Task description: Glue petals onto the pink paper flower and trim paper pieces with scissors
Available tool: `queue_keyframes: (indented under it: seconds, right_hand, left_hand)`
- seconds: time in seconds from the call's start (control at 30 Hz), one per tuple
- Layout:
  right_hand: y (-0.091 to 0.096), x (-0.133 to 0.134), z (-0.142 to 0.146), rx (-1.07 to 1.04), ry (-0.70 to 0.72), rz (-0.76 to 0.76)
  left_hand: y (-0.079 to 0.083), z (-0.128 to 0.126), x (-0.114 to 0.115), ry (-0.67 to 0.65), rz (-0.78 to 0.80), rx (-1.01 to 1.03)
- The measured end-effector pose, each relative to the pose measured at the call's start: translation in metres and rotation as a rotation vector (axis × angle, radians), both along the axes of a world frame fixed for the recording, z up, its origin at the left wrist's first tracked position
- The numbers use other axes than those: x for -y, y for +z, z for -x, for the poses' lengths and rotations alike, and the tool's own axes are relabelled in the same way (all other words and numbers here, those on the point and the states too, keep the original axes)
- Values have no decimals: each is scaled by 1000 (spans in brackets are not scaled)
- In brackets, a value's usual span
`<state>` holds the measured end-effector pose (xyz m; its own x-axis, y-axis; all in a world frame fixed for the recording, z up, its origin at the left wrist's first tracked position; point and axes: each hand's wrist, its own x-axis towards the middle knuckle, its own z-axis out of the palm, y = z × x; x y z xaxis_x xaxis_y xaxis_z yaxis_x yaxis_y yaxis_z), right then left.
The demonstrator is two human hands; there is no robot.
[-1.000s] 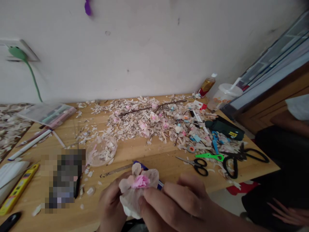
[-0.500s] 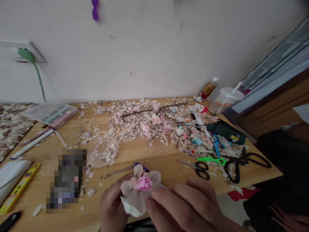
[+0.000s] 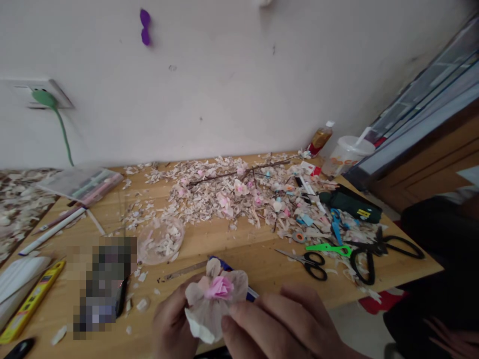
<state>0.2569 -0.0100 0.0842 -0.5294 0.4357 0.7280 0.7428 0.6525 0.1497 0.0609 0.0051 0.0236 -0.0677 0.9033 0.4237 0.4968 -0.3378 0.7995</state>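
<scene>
A handmade flower [image 3: 209, 309] with a pink crumpled centre and thin, pale, veined petals is held up near the table's front edge. My left hand [image 3: 174, 319] is closed at its underside, with the fingertips hidden behind the petals. From the right, my right hand [image 3: 284, 324] pinches the lower right petal between thumb and index finger. Behind the flower lies a blue tool [image 3: 250, 294], partly covered, with a metal ruler-like strip [image 3: 187, 270] beside it.
Pale petal scraps [image 3: 209, 199] and a twig with pink blossoms [image 3: 239, 173] cover the back. Black-handled scissors [image 3: 309, 262], green scissors [image 3: 329, 248] and larger black scissors [image 3: 368, 254] lie right. A clear dish [image 3: 164, 242], a blurred-out dark object [image 3: 107, 284] and a yellow packet [image 3: 35, 299] are left.
The camera view has tilted up slightly. Both hands keep their hold on the flower, and the right fingertips have shifted slightly left and down along the petal. More of the blue tool shows.
</scene>
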Motion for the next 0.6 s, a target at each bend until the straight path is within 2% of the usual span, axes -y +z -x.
queue_keyframes:
  seconds: [0.13,0.27,0.43,0.6]
  right_hand:
    - [-8,-5,8,-194,9,-75]
    - [-11,-7,14,-345,29,-2]
    - [-8,-8,12,-323,59,23]
    - [-7,-10,8,-298,68,67]
  left_hand:
    - [2,-2,-2,-36,-27,21]
    - [2,-4,-2,-65,-20,84]
    - [-2,-5,0,-74,-3,114]
    - [2,-6,-3,-89,-30,153]
